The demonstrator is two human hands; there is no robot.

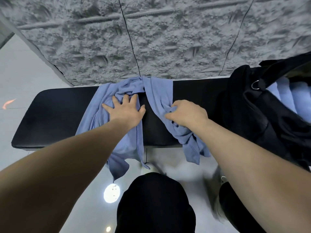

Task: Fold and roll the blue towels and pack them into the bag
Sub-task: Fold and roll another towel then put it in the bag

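Some pale rolled towels point(284, 96) already sit in the black bag point(262, 115) at the right end of the bench point(55, 118) — but one blue towel point(156, 91) lies crumpled across the bench, not yet folded, the left hand point(125, 111) pressing flat with spread fingers, the right hand point(186, 115) clutching a bunch of it.

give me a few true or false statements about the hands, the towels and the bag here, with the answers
1. The left hand lies flat with spread fingers on a blue towel. True.
2. The right hand is empty. False: its fingers grip a bunched second towel.
3. The black bag sits at the right end of the bench. True.
4. The bag holds nothing. False: pale blue rolled towels show through its opening.
5. Both towels on the bench are neatly rolled. False: both lie crumpled and hang over the bench's near edge.
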